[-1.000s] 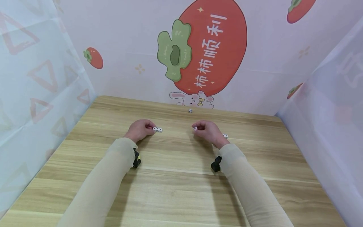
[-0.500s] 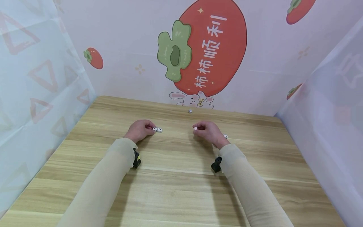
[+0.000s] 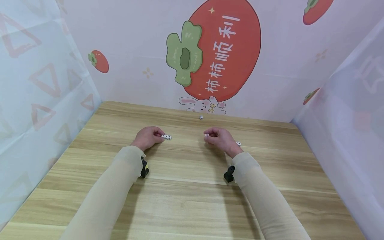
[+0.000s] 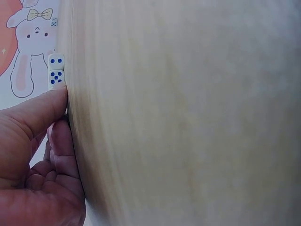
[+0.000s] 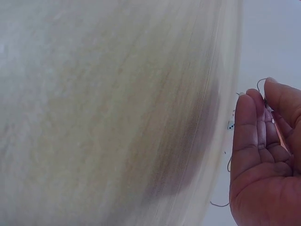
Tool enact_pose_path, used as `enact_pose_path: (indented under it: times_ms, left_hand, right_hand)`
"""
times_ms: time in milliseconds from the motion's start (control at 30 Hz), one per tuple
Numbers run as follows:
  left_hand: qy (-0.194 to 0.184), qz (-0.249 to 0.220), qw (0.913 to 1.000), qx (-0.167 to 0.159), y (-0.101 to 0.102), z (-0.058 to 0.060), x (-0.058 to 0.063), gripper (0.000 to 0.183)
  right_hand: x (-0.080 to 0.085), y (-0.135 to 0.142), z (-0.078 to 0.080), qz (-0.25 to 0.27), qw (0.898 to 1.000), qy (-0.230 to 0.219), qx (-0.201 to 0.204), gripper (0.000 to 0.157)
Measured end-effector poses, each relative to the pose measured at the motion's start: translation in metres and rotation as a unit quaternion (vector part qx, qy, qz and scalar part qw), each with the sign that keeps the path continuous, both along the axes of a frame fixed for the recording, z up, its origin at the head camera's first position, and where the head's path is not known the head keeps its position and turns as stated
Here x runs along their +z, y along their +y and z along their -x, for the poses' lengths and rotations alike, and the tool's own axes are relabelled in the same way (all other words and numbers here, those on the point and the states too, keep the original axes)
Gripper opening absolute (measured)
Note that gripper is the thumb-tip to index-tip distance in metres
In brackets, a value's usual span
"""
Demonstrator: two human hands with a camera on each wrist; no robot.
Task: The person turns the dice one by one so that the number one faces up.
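Note:
Three white dice (image 3: 166, 137) form a short row on the wooden table, left of centre. My left hand (image 3: 148, 137) grips the left end of that row between thumb and fingers. In the left wrist view, dice (image 4: 56, 61) with blue pips stick out past the thumb, which covers part of the row. Right of centre, my right hand (image 3: 221, 140) pinches a single die (image 3: 206, 135) at its fingertips, just above the table; four pips face up. The right wrist view shows the hand (image 5: 265, 136) with this die hidden behind the fingers.
Another die (image 3: 201, 117) lies near the table's back edge, by the printed back wall (image 3: 135, 80). Part of a further die (image 3: 238, 144) shows beside my right wrist, the rest hidden. Cloth walls enclose the table (image 3: 183, 203) on three sides.
In my right fingertips the die has turned so that a different face shows, and it has risen very slightly. My left hand and the row of dice have stayed put.

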State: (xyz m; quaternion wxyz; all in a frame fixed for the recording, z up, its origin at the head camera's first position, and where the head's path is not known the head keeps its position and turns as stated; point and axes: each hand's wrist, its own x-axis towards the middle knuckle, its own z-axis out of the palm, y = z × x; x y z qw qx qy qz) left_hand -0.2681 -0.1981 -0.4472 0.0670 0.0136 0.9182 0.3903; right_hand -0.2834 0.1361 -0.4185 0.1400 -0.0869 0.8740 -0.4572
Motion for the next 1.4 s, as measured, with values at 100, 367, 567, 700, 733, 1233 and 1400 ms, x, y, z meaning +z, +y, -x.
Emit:
enact_pose_path:
  times_ms: [100, 367, 567, 700, 733, 1233, 1400]
  left_hand:
    - [0.0, 0.001, 1.0, -0.001, -0.0002, -0.0001, 0.0001, 0.015]
    - [0.001, -0.001, 1.0, -0.003, -0.0011, -0.0008, -0.0001, 0.015]
    - [0.001, -0.004, 1.0, -0.002, -0.001, -0.0011, 0.0005, 0.014]
    - [0.0, -0.004, 1.0, -0.002, -0.0008, -0.0017, 0.0008, 0.014]
    - [0.0, -0.004, 1.0, -0.002, -0.0008, -0.0017, 0.0007, 0.014]
    - [-0.003, -0.001, 1.0, -0.002, -0.0006, -0.0001, -0.0002, 0.015]
    - [-0.001, 0.002, 1.0, -0.002, -0.0006, 0.0001, 0.0008, 0.014]
  right_hand:
    - [-0.0004, 0.0, 0.0003, -0.004, 1.0, 0.005, 0.0, 0.027]
    - [-0.0015, -0.0008, 0.0019, -0.012, 1.0, 0.008, -0.005, 0.023]
    - [-0.0022, -0.0003, 0.0022, -0.021, 1.0, 0.012, -0.004, 0.022]
    - [-0.0031, 0.0006, 0.0023, -0.029, 0.999, 0.019, -0.005, 0.022]
    - [-0.0033, 0.0009, 0.0024, -0.031, 0.999, 0.02, -0.005, 0.022]
    - [-0.0022, 0.0014, 0.0013, -0.031, 0.999, 0.016, 0.007, 0.029]
    - [-0.0029, 0.0011, 0.0016, -0.034, 0.999, 0.02, 0.004, 0.027]
